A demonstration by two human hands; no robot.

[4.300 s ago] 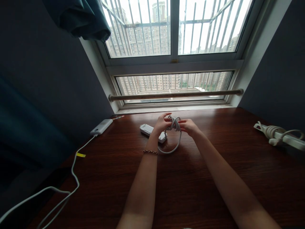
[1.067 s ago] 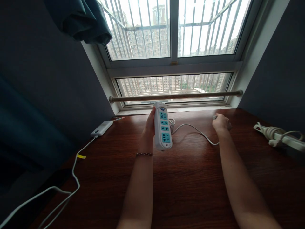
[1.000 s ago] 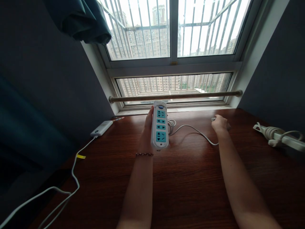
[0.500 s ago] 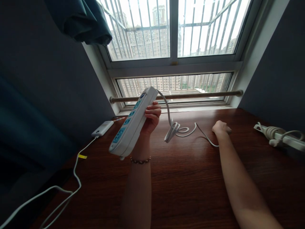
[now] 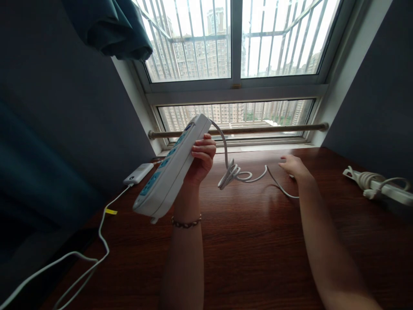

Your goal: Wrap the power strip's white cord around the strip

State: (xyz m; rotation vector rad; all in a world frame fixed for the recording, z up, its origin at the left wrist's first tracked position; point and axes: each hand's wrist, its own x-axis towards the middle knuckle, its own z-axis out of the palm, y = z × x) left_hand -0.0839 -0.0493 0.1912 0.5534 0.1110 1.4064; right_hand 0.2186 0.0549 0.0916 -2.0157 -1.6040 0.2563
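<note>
My left hand is closed around a white power strip with blue sockets, held tilted above the table, sockets turned to the left. From its upper end a white cord hangs down into a loosely bundled coil. The cord then runs right across the tabletop and passes out of sight behind my right forearm. My right hand is over the far right part of the table, its fingers stretched to the left and apart from the coil. A small pale bit shows under that hand, too little to name.
A brown wooden table lies below the barred window. At its left sits a white box-like device with a cable bearing a yellow tag. A second white power strip, cord wound round it, lies at the right. A rail crosses the window.
My left hand has shifted slightly left with the power strip, which has turned a little more on its side. My right hand has moved left and its fingers have opened out.
</note>
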